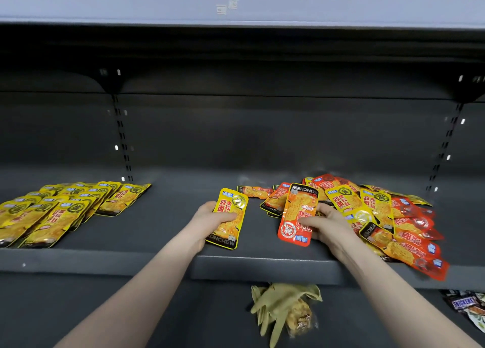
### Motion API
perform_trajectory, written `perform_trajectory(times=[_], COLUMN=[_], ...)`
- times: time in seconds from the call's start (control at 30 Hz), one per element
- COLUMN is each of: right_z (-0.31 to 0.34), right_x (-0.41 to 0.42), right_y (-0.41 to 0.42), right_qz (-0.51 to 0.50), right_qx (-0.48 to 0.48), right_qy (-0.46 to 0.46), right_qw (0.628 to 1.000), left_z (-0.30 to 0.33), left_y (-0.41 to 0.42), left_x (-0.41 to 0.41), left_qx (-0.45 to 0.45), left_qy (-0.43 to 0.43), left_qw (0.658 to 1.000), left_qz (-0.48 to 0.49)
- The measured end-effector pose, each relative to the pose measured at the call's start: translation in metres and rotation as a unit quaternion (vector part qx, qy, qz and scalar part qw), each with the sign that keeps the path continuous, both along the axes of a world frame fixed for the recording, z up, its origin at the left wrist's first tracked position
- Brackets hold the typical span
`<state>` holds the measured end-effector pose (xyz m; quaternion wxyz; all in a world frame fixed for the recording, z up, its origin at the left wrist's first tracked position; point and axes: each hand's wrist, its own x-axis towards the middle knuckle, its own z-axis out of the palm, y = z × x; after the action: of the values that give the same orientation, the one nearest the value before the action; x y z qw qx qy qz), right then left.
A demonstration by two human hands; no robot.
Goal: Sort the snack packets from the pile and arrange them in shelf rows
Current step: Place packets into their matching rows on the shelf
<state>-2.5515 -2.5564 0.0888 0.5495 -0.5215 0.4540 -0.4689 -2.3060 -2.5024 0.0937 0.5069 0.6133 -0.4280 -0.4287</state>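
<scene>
**A:** What am I looking at on the head view?

**B:** I'm seeing both bare hands working over the dark shelf [157,242]. The left hand [210,217] is gripping a yellow packet [229,217], fingers curling round its left edge, the packet standing upright just above the board.

**A:** And the other side?

**B:** The right hand [328,223] is holding a red packet [298,213], thumb lying across its face and fingers curling behind it. The packet is sitting upside down, its logo reading inverted at the top.

**A:** Where is the stock lying?

**B:** The pile [380,211] is sprawling on the right part of the shelf, red and yellow packets mixing and overlapping, some hanging over the front edge. The right hand is touching its near edge. Well apart, at the far left, the yellow rows [65,208] are lying in overlapping lines.

**A:** Anything lower down?

**B:** I'm seeing a pale green glove [278,305] lying on the level below, with a clear snack bag [300,317] resting on it, and chocolate bar wrappers [467,304] poking in at the right edge.
</scene>
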Motion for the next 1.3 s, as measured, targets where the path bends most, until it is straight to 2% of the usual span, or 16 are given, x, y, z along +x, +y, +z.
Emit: perform_trajectory(times=[0.2, 0.37, 0.63, 0.77, 0.9, 1.07, 1.3], right_z=[0.006, 0.014, 0.01, 0.008, 0.009, 0.015, 0.012], right_x=[0.051, 0.122, 0.259, 0.297, 0.309, 0.31, 0.306], right_y=[0.001, 0.012, 0.021, 0.024, 0.021, 0.008, -0.007], right_qz=[0.029, 0.034, -0.008, -0.034, -0.061, -0.072, -0.074], right_qx=[-0.031, -0.046, -0.056, -0.061, -0.054, -0.052, -0.038], right_qy=[-0.003, 0.013, 0.025, 0.028, 0.026, 0.029, 0.04], right_qw=[0.999, 0.998, 0.998, 0.997, 0.996, 0.996, 0.996], left_z=[0.009, 0.015, 0.022, 0.028, 0.029, 0.03, 0.023], left_y=[0.025, 0.043, 0.067, 0.066, 0.056, 0.043, 0.017], left_x=[0.039, 0.105, 0.238, 0.285, 0.305, 0.303, 0.284], left_qx=[-0.016, -0.028, -0.028, -0.008, 0.014, -0.001, -0.009], left_qy=[-0.01, -0.024, -0.063, -0.085, -0.107, -0.138, -0.282], left_qw=[0.999, 0.998, 0.995, 0.994, 0.992, 0.987, 0.957], left_qz=[0.028, 0.056, 0.066, 0.071, 0.063, 0.082, 0.074])
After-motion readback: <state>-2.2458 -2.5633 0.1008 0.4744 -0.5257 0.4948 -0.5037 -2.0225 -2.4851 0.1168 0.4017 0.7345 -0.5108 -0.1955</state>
